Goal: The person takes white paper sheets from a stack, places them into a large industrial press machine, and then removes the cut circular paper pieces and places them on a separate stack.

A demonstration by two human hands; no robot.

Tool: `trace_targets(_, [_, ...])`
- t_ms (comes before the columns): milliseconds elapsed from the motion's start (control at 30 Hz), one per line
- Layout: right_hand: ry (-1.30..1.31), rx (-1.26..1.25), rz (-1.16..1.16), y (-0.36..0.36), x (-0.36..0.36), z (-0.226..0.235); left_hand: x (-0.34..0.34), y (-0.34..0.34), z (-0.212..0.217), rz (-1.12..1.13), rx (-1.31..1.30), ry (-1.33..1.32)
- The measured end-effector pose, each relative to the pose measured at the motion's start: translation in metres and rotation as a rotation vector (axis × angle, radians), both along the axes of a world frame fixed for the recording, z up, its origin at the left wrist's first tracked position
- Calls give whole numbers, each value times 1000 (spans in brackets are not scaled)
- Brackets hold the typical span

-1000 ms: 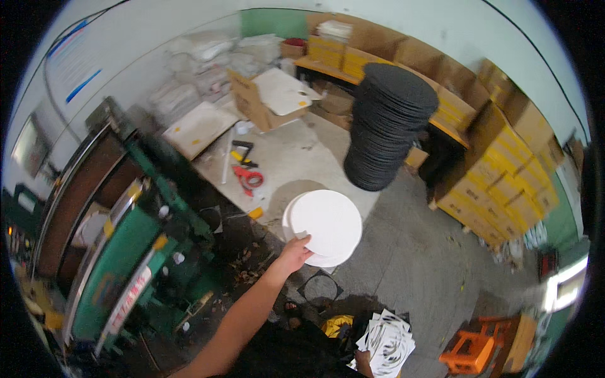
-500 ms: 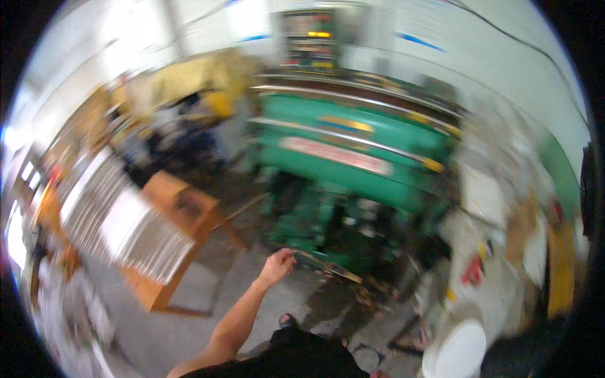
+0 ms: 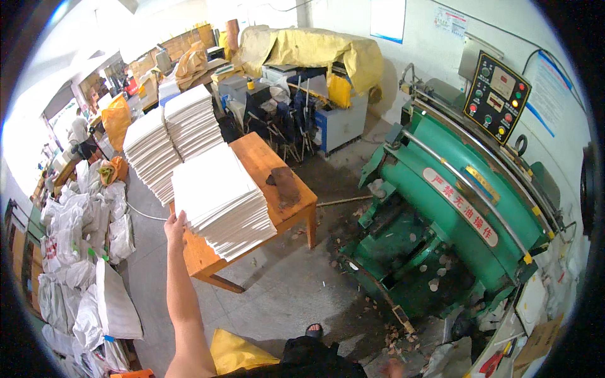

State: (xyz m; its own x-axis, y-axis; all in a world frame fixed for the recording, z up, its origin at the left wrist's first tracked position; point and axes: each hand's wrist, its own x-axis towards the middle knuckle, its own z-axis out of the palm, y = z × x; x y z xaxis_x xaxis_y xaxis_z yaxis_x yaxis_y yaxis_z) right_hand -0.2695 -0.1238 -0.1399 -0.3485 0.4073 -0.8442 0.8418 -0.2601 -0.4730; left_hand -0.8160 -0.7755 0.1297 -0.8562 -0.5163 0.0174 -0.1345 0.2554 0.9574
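Observation:
My left hand (image 3: 176,227) reaches up and forward to the near left corner of a tall, fanned stack of white sheets (image 3: 220,198). Its fingers are stretched out against the edge of the stack and hold nothing. The stack lies on an orange wooden table (image 3: 287,211). Two more stacks of white sheets (image 3: 165,135) stand behind it on the same table. A small blurred bit of what may be my right hand (image 3: 394,368) shows at the bottom edge; its fingers cannot be made out.
A big green press machine (image 3: 454,220) with a black control panel (image 3: 498,94) fills the right side, with paper scraps on the floor below it. Filled white sacks (image 3: 82,252) line the left. A yellow-covered pile (image 3: 309,47) stands at the back.
The view has swung round from the green machine to the table. My left hand, near the machine half a second ago, now touches the near stack of white sheets.

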Motion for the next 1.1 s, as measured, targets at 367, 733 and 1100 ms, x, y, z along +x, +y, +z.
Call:
trace_targets(367, [-92, -23, 131, -28, -34, 17, 108, 6, 14, -276, 619, 202])
trace_targets(733, [300, 276, 319, -14, -108, 172, 114, 108, 78, -277, 605, 253])
trace_targets(1100, [728, 284, -711, 271, -221, 194, 177, 385, -11, -835, 780, -479])
